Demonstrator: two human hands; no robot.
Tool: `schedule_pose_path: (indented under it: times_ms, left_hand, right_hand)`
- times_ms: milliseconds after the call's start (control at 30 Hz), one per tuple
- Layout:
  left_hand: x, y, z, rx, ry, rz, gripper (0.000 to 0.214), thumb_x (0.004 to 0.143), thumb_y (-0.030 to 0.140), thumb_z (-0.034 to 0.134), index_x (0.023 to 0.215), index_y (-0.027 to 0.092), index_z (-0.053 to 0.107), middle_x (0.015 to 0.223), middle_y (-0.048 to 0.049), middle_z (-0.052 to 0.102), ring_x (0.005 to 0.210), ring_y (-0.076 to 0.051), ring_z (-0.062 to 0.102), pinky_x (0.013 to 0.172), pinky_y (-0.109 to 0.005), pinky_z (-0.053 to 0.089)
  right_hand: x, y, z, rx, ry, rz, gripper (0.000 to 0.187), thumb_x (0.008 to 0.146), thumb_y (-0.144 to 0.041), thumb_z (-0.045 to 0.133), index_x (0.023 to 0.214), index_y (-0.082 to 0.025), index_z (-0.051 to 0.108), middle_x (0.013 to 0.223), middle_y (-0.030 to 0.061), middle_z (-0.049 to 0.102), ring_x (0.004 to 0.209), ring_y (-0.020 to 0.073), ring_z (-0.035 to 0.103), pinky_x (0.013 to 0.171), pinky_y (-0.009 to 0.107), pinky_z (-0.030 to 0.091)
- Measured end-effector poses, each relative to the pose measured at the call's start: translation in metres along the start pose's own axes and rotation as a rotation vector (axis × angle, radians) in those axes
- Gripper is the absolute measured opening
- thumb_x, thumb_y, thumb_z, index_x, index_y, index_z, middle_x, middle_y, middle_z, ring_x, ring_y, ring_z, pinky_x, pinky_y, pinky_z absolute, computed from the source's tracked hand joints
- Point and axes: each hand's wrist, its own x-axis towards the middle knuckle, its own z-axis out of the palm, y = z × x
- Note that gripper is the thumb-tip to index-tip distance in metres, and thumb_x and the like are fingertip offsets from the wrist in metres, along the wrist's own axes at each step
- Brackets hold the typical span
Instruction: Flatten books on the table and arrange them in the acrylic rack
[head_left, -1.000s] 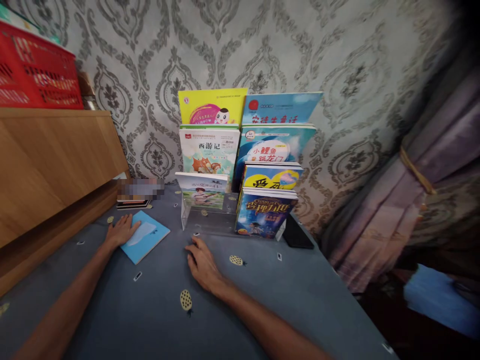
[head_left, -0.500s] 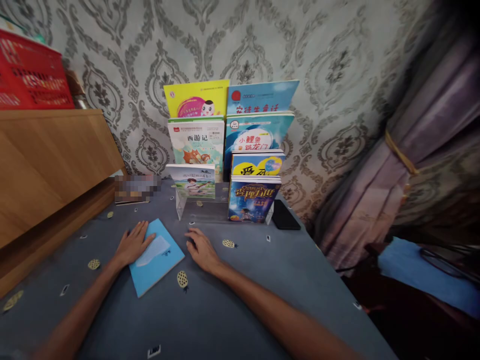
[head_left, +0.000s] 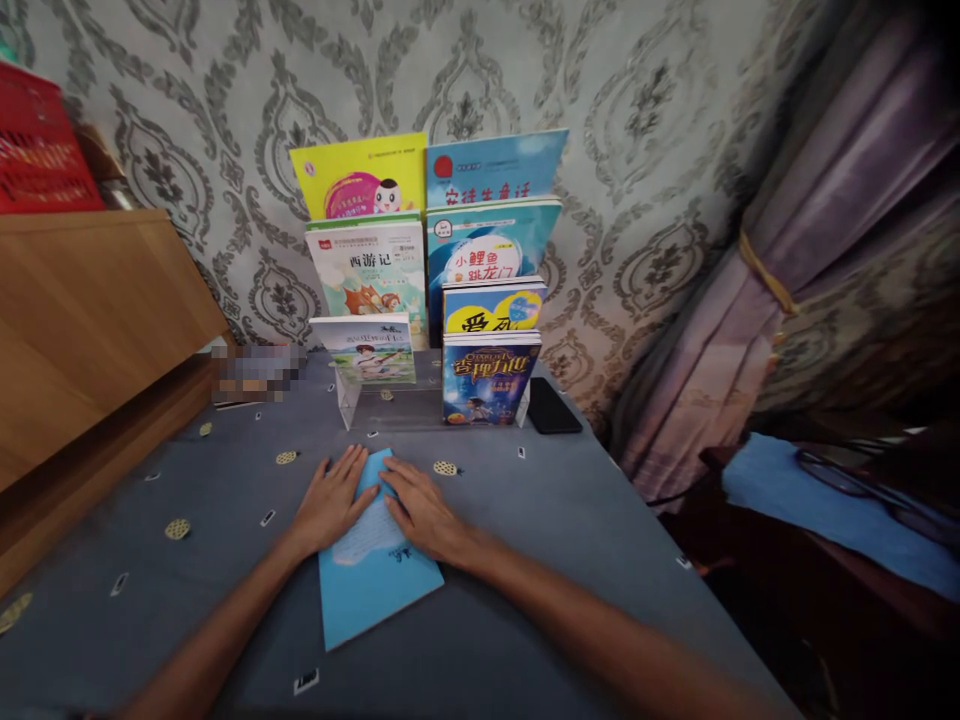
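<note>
A thin blue book [head_left: 382,595] lies flat on the dark, pineapple-patterned tablecloth [head_left: 247,590], with a pale text panel on its cover. My left hand [head_left: 334,503] rests open on the book's upper left part, fingers stretched out. On the upper right part lies my right hand [head_left: 424,512], also open, its fingers spread over the cover. Between them a strip of the cover shows; the book's upper side edges are hidden under the hands.
Beyond the hands, a clear acrylic rack [head_left: 397,410] holds several upright books, among them a dark blue one [head_left: 484,385]. A black phone [head_left: 555,405] lies right of it. Blurred-out printed matter [head_left: 259,372] lies left, beside a wooden cabinet [head_left: 90,320]. A curtain [head_left: 705,380] hangs at right.
The blue book has moved right and nearer with my left hand on it, turning slightly. My right hand has come from the bare cloth onto the book. The camera view has shifted somewhat.
</note>
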Motion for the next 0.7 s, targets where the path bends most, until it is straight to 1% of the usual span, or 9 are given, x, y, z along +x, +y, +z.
schedule_pose_path:
  times_ms: [100,200,267,333,433,533,633,700]
  left_hand:
    - [0.017,0.019,0.006,-0.123,0.055,0.096,0.053,0.101,0.036,0.03,0.149,0.016,0.044,0.154,-0.0136,0.047,0.145,-0.024,0.041,0.119,-0.05,0.032]
    - [0.034,0.034,0.011,-0.289,0.129,0.152,0.049,0.098,0.023,0.032,0.144,0.016,0.049,0.145,-0.0137,0.057,0.136,-0.021,0.052,0.116,-0.046,0.039]
    - [0.042,0.041,0.014,-0.379,0.163,0.168,0.049,0.095,0.017,0.035,0.142,0.017,0.05,0.14,-0.0132,0.061,0.131,-0.021,0.056,0.113,-0.044,0.044]
    - [0.046,0.047,0.016,-0.425,0.176,0.169,0.051,0.092,0.014,0.036,0.141,0.016,0.05,0.137,-0.0136,0.062,0.128,-0.021,0.058,0.111,-0.043,0.046]
    - [0.047,0.051,0.015,-0.423,0.182,0.15,0.049,0.093,0.013,0.035,0.14,0.015,0.049,0.134,-0.0147,0.063,0.125,-0.022,0.059,0.11,-0.046,0.047]
    - [0.045,0.052,0.012,-0.392,0.167,0.147,0.045,0.097,0.018,0.035,0.139,0.017,0.049,0.135,-0.0138,0.063,0.127,-0.023,0.058,0.112,-0.048,0.044]
    - [0.044,0.052,0.01,-0.358,0.143,0.146,0.043,0.099,0.021,0.035,0.14,0.019,0.049,0.138,-0.0118,0.062,0.131,-0.022,0.056,0.116,-0.049,0.039]
    - [0.043,0.052,0.01,-0.332,0.137,0.143,0.043,0.1,0.023,0.034,0.14,0.02,0.049,0.139,-0.0108,0.061,0.133,-0.022,0.055,0.118,-0.05,0.037]
  right_hand:
    - [-0.005,-0.002,-0.008,-0.106,-0.038,-0.006,0.046,0.099,-0.022,0.043,0.143,-0.013,0.052,0.149,0.0168,0.052,0.143,0.0252,0.043,0.12,0.049,0.035]
    - [-0.005,-0.003,-0.016,-0.181,-0.063,0.03,0.049,0.099,-0.021,0.041,0.147,-0.01,0.046,0.151,0.0203,0.048,0.145,0.0288,0.04,0.122,0.059,0.026]
    - [-0.005,-0.001,-0.02,-0.198,-0.083,0.04,0.051,0.099,-0.02,0.04,0.148,-0.008,0.043,0.152,0.0211,0.047,0.146,0.0292,0.039,0.122,0.059,0.024]
    - [-0.004,0.002,-0.022,-0.191,-0.114,0.036,0.053,0.099,-0.02,0.041,0.149,-0.007,0.04,0.153,0.021,0.045,0.147,0.028,0.037,0.122,0.056,0.026]
    - [-0.006,0.012,-0.024,-0.185,-0.133,0.04,0.056,0.1,-0.029,0.044,0.151,-0.007,0.039,0.157,0.0207,0.041,0.15,0.0273,0.032,0.122,0.052,0.028]
    - [-0.011,0.023,-0.027,-0.222,-0.128,0.099,0.06,0.1,-0.041,0.045,0.151,-0.009,0.04,0.158,0.0206,0.037,0.151,0.0286,0.028,0.123,0.052,0.026]
    - [-0.018,0.031,-0.032,-0.264,-0.15,0.185,0.064,0.101,-0.044,0.043,0.151,-0.004,0.039,0.159,0.0225,0.035,0.151,0.0308,0.027,0.122,0.053,0.026]
    - [-0.022,0.034,-0.035,-0.276,-0.155,0.21,0.064,0.101,-0.044,0.041,0.151,-0.003,0.038,0.159,0.0223,0.034,0.152,0.0311,0.026,0.122,0.054,0.026]
